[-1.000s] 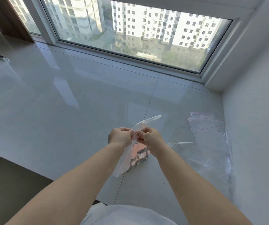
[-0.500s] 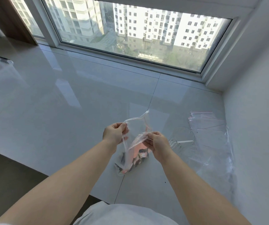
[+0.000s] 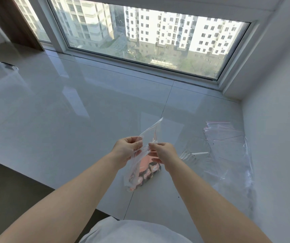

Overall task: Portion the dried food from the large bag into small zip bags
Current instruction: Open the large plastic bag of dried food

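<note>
Clear plastic, the zip bag point(image 3: 151, 135) at frame centre now gapes: both hands, left point(image 3: 125, 150) and right point(image 3: 163, 152), pinch its lips further apart than a second ago, ready for filling above the food bag point(image 3: 144, 174).

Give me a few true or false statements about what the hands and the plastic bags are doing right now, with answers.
1. Both hands, left and right, pinch the small clear plastic zip bag. True.
2. The clear bag of reddish-brown dried food sits on the white tiled floor under the hands. True.
3. The stack of empty clear zip bags lies to the left of the hands. False: it lies to their right, near the wall.
4. The small bag between the hands is packed full of food. False: it looks empty.
</note>
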